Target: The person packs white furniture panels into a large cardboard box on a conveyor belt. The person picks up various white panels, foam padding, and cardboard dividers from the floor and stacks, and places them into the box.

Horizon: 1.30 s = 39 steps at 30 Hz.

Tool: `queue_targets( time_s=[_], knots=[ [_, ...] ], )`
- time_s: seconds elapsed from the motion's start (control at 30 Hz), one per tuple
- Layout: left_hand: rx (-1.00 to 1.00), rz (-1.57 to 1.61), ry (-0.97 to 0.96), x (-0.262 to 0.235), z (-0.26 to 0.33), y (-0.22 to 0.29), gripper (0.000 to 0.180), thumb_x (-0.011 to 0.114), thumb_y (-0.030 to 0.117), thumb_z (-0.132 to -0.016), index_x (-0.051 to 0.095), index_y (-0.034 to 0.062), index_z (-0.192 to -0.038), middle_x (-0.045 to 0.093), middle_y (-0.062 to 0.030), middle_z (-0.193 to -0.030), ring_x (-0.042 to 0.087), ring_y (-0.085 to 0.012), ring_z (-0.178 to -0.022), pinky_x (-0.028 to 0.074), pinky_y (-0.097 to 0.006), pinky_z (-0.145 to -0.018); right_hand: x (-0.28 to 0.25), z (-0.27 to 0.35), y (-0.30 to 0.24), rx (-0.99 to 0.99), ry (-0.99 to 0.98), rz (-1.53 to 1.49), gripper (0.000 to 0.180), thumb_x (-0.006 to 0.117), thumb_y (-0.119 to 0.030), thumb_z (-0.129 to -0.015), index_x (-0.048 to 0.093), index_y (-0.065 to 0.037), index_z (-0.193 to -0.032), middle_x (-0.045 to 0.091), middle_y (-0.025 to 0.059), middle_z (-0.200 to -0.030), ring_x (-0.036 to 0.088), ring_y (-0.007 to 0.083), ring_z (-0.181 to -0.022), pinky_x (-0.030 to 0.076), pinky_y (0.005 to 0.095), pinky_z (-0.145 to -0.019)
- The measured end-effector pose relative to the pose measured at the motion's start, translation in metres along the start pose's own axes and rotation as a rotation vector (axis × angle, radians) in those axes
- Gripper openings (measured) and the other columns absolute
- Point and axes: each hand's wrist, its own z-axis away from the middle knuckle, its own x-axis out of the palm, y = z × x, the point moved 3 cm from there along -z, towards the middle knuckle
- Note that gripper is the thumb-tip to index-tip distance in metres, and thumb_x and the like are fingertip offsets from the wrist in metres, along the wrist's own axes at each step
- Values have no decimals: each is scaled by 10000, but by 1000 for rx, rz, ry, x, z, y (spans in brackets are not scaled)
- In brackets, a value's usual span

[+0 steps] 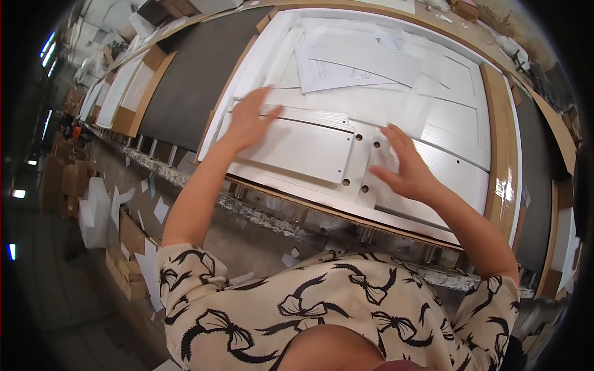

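My left hand (249, 122) is at the left end of two white drawer-front-like panels, its fingers apart; the nearer panel (297, 149) overlaps the farther one (312, 115). My right hand (406, 166) is spread by two narrow white strips with dark round holes, its thumb and fingers apart near the right strip (370, 167). Whether either hand presses on a piece is hard to tell. Beyond my right hand lies a wide white board (461, 162). All these pieces lie in a shallow cardboard carton (502, 142) edged with white foam.
Printed instruction sheets (340, 75) and thin foam wrap (405, 111) lie over the far panels. The carton rests on a dark conveyor belt (192, 83); another open carton (133, 93) stands farther left. Cardboard and scraps (133, 263) litter the floor below.
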Motion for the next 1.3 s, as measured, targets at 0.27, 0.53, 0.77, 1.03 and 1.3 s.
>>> queue_targets(
  time_s=[0.27, 0.53, 0.77, 1.03, 1.3],
  knots=[
    [-305, -385, -38, -21, 33, -25, 656, 607, 480, -770, 531, -66, -1126, 580, -256, -1040, 555, -368, -991, 407, -416, -895, 49, -85, -65, -239, -251, 518, 1144, 739, -614, -537, 203, -115, -1415, 180, 349, -1387, 146, 475, -1314, 98, 538, -1073],
    [-650, 4, 68, -32, 40, -67, 750, 658, 523, -715, 491, 5, -1231, 565, -258, -1112, 535, -341, -1076, 426, -370, -892, 62, -109, -84, -169, -497, 564, 1035, 755, -467, -569, 261, -82, -1393, 372, 295, -1256, 358, 400, -1161, 264, 515, -988],
    [-648, 200, -47, -9, 22, -4, 685, 663, 484, -746, 492, 31, -1231, 586, -180, -1086, 564, -243, -979, 440, -349, -843, 15, -63, -40, -160, -491, 494, 1029, 807, -346, -563, 249, -30, -1367, 404, 320, -1177, 382, 405, -1114, 351, 487, -937],
    [-278, 586, -589, 43, 40, 117, 608, 643, 394, -785, 469, 83, -1277, 577, -124, -1092, 515, -234, -1034, 421, -351, -870, -103, 102, 50, 76, -404, 568, 1154, 790, -281, -363, 257, -220, -1385, 305, 280, -1294, 284, 467, -1200, 309, 537, -998],
    [56, -13, -539, 76, 35, 135, 525, 587, 290, -805, 453, 110, -1280, 410, -148, -1307, 346, -337, -1192, 316, -416, -1009, -93, 112, 40, 115, -400, 608, 1093, 765, -272, -390, 289, -224, -1372, 346, 266, -1223, 314, 447, -1168, 369, 498, -953]
  ],
)
